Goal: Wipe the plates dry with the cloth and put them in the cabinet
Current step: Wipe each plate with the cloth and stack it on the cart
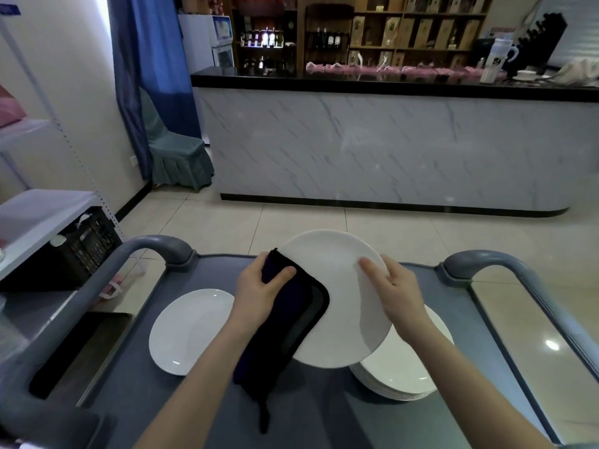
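The left hand [259,291] pinches the dark cloth [291,322] against the left edge of a white plate [337,286]. Its thumb lies on the cloth on the near face, and its fingers wrap out of sight behind. The cloth is folded over that edge, and its long axis runs from the thumb down toward the person, with a loose tail hanging below the plate. Directly across the plate, the right hand [393,293] clamps the opposite rim, thumb on the face and fingers hidden behind. The plate is thus held up between both hands, tilted with its face to the camera, clear of the cart [324,416]. The unwiped face stretches from the cloth grip rightward to the right thumb, so the wiping stroke is probably the left hand's, with the right steadying or turning the plate. Below the right wrist sits a stack of plates [405,374], and below and left of the cloth grip a single plate [191,328] lies flat. I cannot tell which is wiped. No cabinet can be clearly made out.
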